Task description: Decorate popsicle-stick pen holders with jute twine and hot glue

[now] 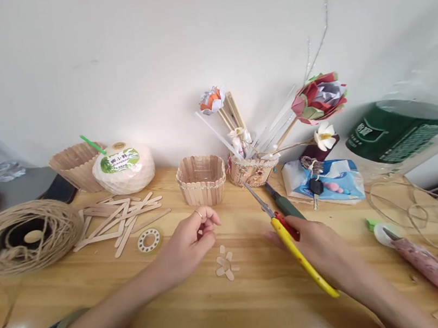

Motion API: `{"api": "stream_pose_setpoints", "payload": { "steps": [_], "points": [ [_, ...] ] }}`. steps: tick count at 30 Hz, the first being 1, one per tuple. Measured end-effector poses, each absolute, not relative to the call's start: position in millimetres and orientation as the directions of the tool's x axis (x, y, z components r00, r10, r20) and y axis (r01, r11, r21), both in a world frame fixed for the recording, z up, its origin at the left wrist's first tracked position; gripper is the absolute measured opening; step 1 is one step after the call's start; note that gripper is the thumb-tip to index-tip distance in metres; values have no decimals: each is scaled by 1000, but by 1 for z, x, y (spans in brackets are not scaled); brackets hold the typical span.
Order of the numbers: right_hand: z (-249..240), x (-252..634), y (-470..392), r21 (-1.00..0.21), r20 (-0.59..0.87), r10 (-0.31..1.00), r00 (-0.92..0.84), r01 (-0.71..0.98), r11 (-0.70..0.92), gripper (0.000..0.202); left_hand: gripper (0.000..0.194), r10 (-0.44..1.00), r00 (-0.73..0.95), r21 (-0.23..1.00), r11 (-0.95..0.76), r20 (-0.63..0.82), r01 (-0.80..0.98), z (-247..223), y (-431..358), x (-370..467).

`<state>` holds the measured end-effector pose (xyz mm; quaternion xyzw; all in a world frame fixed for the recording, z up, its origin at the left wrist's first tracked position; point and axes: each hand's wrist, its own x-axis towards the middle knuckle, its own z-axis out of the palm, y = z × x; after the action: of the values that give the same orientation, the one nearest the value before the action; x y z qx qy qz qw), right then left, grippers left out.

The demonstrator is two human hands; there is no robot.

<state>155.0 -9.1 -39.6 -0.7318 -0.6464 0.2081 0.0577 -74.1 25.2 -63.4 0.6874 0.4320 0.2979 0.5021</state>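
Observation:
My right hand [313,243] grips yellow-handled pliers [302,255], their long metal jaws pointing up and left toward the decorated wooden holder [253,170]. My left hand [195,239], with a ring on one finger, hovers over the table with its fingers curled together; whatever lies between them is too small to make out. Between and just below my hands, several short rounded wooden pieces [229,273] lie in a loose ring on the tabletop. Beyond my left hand stands a small basket of wooden sticks [203,188] with a beaded trim.
Loose craft sticks [123,222], a tape roll [149,241], a twine spool [45,212] and a coconut [125,172] are on the left. At the right are a tissue pack [345,181] with keys, a large bottle [399,129], loose twine and a pink glue gun [436,268].

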Motion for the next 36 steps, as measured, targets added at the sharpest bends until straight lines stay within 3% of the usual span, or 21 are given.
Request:
{"api": "stream_pose_setpoints", "payload": {
  "steps": [5, 13, 18, 21, 22, 24, 26, 28, 36],
  "points": [
    [-48, 154, -13, -248, -192, 978, 80, 960, -127, 27, 18, 891, 452, 968, -71, -47, 240, -64, 26, -73],
    [-58, 153, -18, -132, -117, 992, 52, 989, -67, 27, 13, 917, 399, 965, -91, -15, 247, -58, 19, -63],
    [-59, 151, -21, -91, -75, 997, 37, 995, -43, 29, 9, 902, 406, 914, -281, 147, 294, -49, 15, -50],
    [-53, 150, -25, -57, -28, 997, 70, 996, -71, 28, 11, 835, 427, 820, -492, 348, 294, -46, 14, -43],
    [-50, 150, -27, -83, 13, 999, 48, 995, -47, 26, 13, 786, 429, 761, -584, 445, 281, -45, 15, -41],
    [-44, 150, -30, -250, 149, 984, -102, 958, 137, 21, 16, 652, 425, 613, -751, 628, 245, -45, 15, -37],
    [-39, 150, -32, -462, 314, 904, -290, 785, 412, 18, 16, 528, 420, 482, -848, 738, 219, -46, 14, -35],
    [-35, 149, -35, -578, 410, 826, -385, 591, 563, 18, 14, 466, 425, 412, -885, 776, 217, -47, 14, -34],
    [-34, 150, -36, -571, 447, 772, -451, 521, 635, 15, 10, 331, 487, 244, -941, 809, 234, -49, 14, -38]
  ]
}}
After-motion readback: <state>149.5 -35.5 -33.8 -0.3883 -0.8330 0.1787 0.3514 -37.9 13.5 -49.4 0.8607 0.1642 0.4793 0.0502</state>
